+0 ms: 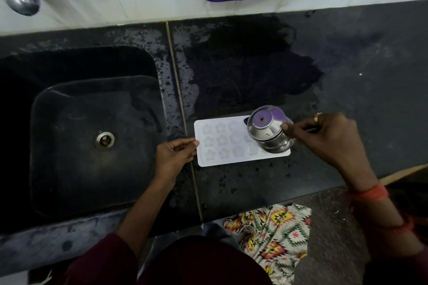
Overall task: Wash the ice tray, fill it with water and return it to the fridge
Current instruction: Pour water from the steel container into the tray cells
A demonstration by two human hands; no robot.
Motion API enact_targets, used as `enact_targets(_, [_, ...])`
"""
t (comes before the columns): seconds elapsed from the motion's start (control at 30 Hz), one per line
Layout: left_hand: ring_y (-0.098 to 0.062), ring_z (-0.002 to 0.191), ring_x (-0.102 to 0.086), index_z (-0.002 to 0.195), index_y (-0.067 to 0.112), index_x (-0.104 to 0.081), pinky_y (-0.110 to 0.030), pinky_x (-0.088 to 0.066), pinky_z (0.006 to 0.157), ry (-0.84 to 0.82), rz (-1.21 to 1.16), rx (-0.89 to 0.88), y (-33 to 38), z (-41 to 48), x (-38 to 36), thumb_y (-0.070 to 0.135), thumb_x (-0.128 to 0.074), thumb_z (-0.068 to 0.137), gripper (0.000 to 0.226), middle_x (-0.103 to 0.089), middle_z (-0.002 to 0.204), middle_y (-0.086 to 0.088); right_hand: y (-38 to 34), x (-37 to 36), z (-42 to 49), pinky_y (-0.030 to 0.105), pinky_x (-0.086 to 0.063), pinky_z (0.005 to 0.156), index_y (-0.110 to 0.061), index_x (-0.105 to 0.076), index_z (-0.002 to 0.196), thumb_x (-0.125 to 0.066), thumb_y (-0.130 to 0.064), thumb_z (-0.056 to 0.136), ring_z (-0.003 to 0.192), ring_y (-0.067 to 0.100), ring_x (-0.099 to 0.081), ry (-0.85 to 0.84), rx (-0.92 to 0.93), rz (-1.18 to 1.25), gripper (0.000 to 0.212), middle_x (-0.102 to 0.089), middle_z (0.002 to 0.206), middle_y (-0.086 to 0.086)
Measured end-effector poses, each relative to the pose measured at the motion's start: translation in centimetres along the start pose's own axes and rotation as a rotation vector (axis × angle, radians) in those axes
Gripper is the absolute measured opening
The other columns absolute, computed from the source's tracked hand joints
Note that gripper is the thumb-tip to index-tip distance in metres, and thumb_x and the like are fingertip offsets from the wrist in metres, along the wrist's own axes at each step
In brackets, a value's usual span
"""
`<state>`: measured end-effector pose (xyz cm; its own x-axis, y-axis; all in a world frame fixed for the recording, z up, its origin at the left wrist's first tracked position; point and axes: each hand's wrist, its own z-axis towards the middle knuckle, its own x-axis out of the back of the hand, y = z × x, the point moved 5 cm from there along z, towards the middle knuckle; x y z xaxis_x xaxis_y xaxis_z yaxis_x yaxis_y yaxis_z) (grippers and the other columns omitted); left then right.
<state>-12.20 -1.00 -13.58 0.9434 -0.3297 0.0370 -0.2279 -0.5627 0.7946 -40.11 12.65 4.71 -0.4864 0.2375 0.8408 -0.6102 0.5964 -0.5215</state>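
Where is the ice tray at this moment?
In the head view the ice tray lies on the counter, just right of the sink; the left hand holds its left edge and the right hand tilts a steel pot over its right end.

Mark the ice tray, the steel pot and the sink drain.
ice tray (222, 140): head view, on a star mould in the middle row.
steel pot (264, 134): head view, on its shiny side wall.
sink drain (105, 139): head view, on the centre of the metal ring.
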Motion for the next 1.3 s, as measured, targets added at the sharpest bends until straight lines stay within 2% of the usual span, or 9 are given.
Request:
enact_targets(0.07, [-0.008,0.072,-0.076,0.102,0.01,-0.079,-0.019,-0.057,0.064,-0.003,0.0,0.004,0.0,0.05,0.01,0.014,-0.08,0.087,0.016,-0.08,0.09,-0.006,0.0,-0.06,0.09,0.0,-0.04,0.059,-0.025,-0.082,0.078,-0.079,-0.05,0.078,0.06,-0.003,-0.063,-0.002,0.003,-0.008,0.026,-0.068,0.063,-0.012])
enact_targets(0.2, [-0.01,0.074,-0.076,0.099,0.014,-0.079,-0.018,-0.057,0.064,-0.008,-0.012,0.02,-0.11,0.12,-0.02,0.014,-0.08,0.087,0.012,-0.08,0.091,-0.005,-0.02,-0.15,0.21,-0.001,-0.039,0.059,-0.027,-0.082,0.077,-0.078,-0.052,0.078,0.056,-0.013,-0.058,0.001,0.001,-0.036,0.025,-0.068,0.062,-0.012])
enact_targets(0.27, [-0.012,0.076,-0.077,0.096,0.016,-0.079,-0.019,-0.057,0.065,-0.01,-0.019,0.022,-0.1,0.15,-0.04,0.014,-0.08,0.087,0.01,-0.08,0.091,-0.005,-0.08,-0.15,0.18,-0.001,-0.039,0.058,-0.026,-0.082,0.078,-0.078,-0.052,0.079,0.054,-0.01,-0.057,0.002,0.006,-0.051,0.026,-0.071,0.065,-0.009])
enact_targets(0.53, [-0.012,0.076,-0.077,0.097,0.016,-0.079,-0.02,-0.056,0.065,-0.01,-0.016,0.021,-0.19,0.2,-0.01,0.015,-0.08,0.086,0.011,-0.08,0.091,-0.004,0.04,-0.19,0.0,0.003,-0.039,0.055,-0.025,-0.082,0.08,-0.077,-0.053,0.078,0.062,0.001,-0.063,0.01,0.014,-0.09,0.029,-0.076,0.072,-0.004])
enact_targets(0.8, [-0.011,0.076,-0.077,0.1,0.013,-0.079,-0.017,-0.056,0.062,0.001,-0.017,0.018,-0.16,0.13,0.11,0.014,-0.08,0.087,0.014,-0.08,0.091,-0.004,0.03,-0.37,-0.36,-0.001,-0.04,0.06,-0.023,-0.082,0.08,-0.078,-0.05,0.079,0.059,-0.004,-0.059,0.012,0.029,-0.077,0.027,-0.076,0.071,-0.004])
enact_targets(1.0, [-0.012,0.078,-0.077,0.102,0.013,-0.08,-0.018,-0.057,0.064,-0.008,-0.008,0.017,-0.28,0.26,0.1,0.014,-0.08,0.087,0.015,-0.081,0.092,-0.005,0.29,-0.43,-0.29,0.003,-0.039,0.053,-0.025,-0.082,0.081,-0.077,-0.052,0.079,0.063,0.002,-0.066,0.018,0.012,-0.087,0.028,-0.076,0.072,-0.005])
enact_targets(1.17, [-0.01,0.075,-0.076,0.101,0.012,-0.079,-0.018,-0.057,0.063,-0.011,-0.012,0.013,-0.18,0.2,-0.04,0.013,-0.079,0.087,0.014,-0.08,0.091,-0.005,0.44,-0.57,-0.15,0.007,-0.036,0.056,-0.025,-0.082,0.082,-0.077,-0.054,0.078,0.068,0.007,-0.069,0.02,-0.016,-0.098,0.03,-0.076,0.074,-0.003])
enact_targets(1.3, [-0.008,0.073,-0.076,0.099,0.013,-0.079,-0.017,-0.057,0.063,-0.011,-0.014,0.018,-0.08,0.17,-0.05,0.012,-0.079,0.087,0.012,-0.08,0.09,-0.004,0.25,-0.7,0.01,0.0,-0.04,0.054,-0.024,-0.082,0.081,-0.079,-0.052,0.077,0.058,-0.004,-0.058,0.017,-0.02,-0.078,0.028,-0.076,0.073,-0.003])
